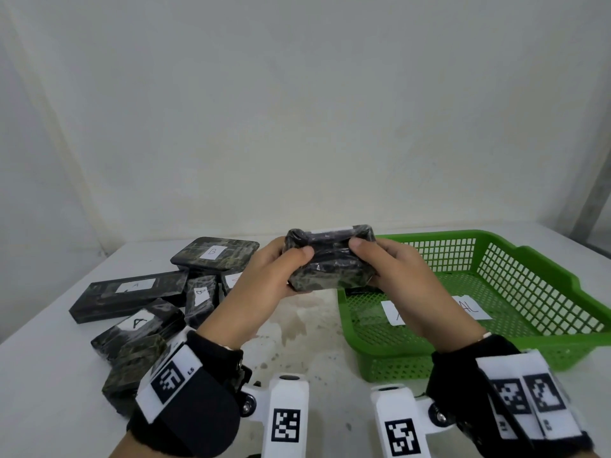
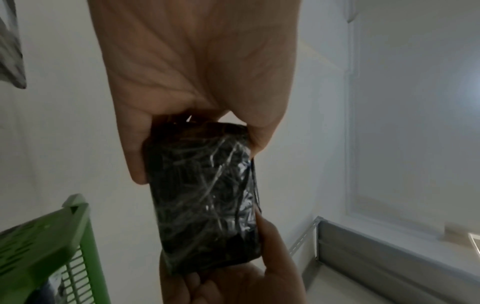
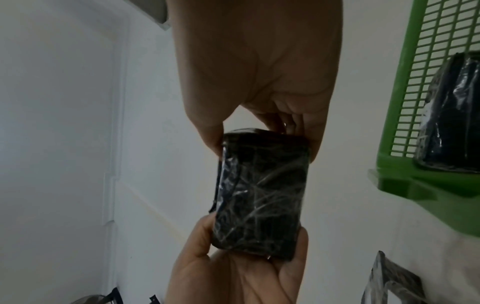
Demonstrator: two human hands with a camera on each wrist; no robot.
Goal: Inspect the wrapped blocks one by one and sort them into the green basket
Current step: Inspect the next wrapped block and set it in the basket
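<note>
A dark marbled block wrapped in clear film (image 1: 330,259) is held up above the table between both hands, its white label on the top edge facing away. My left hand (image 1: 281,269) grips its left end, thumb on the near face. My right hand (image 1: 380,262) grips the right end the same way. In the left wrist view the block (image 2: 205,197) sits between my left hand (image 2: 197,123) and the other hand below. The right wrist view shows the block (image 3: 259,193) under my right hand (image 3: 265,133). The green basket (image 1: 515,269) stands to the right.
Several wrapped blocks (image 1: 132,292) with white A and B labels lie heaped on the white table (image 1: 297,342) at the left. A white paper label (image 1: 436,312) lies on the basket floor, and another wrapped block (image 3: 451,115) rests inside. A pale wall stands behind.
</note>
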